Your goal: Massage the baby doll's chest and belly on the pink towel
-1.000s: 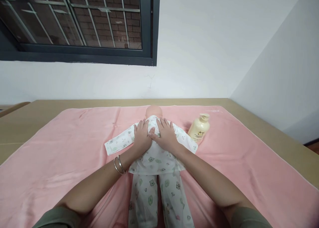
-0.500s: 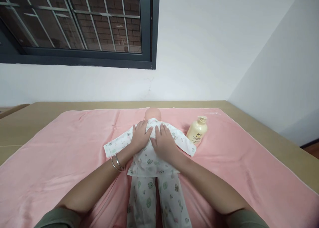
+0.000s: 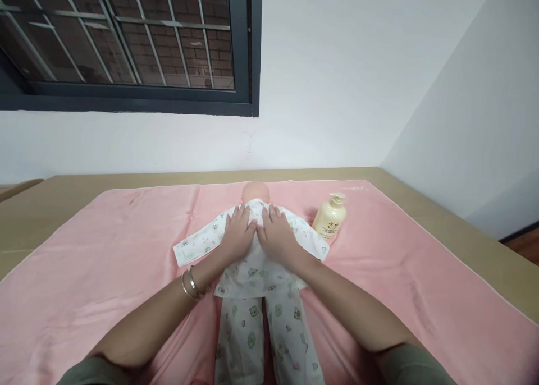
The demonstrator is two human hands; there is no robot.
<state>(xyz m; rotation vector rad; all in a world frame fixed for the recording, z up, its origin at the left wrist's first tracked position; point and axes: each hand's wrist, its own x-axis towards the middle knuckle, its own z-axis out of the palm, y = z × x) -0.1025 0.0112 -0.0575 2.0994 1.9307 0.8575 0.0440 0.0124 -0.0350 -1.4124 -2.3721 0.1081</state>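
A baby doll (image 3: pixel 255 192) in a white patterned top (image 3: pixel 256 278) and matching trousers (image 3: pixel 242 334) lies with its head toward the wall. Its sleeves are spread to both sides, and no face shows. On the upper left of the top rests my left hand (image 3: pixel 238 232), palm down, fingers stretched out. My right hand (image 3: pixel 275 233) lies flat on the upper right of the top, fingers extended. The two thumbs are close together near the middle. Neither hand grasps anything. A cream pump bottle (image 3: pixel 330 216) stands on the blanket just beyond the right sleeve.
Under the doll is a pink blanket (image 3: pixel 126 244), spread over a tan surface (image 3: pixel 80 191). Behind it rises a white wall (image 3: pixel 320 93) with a dark-framed, barred window (image 3: pixel 126 100) at upper left. Another wall meets it on the right.
My hands have drawn slightly closer together on the doll's top, the thumbs now almost touching. The whole view has shifted a little. Doll and bottle keep their places.
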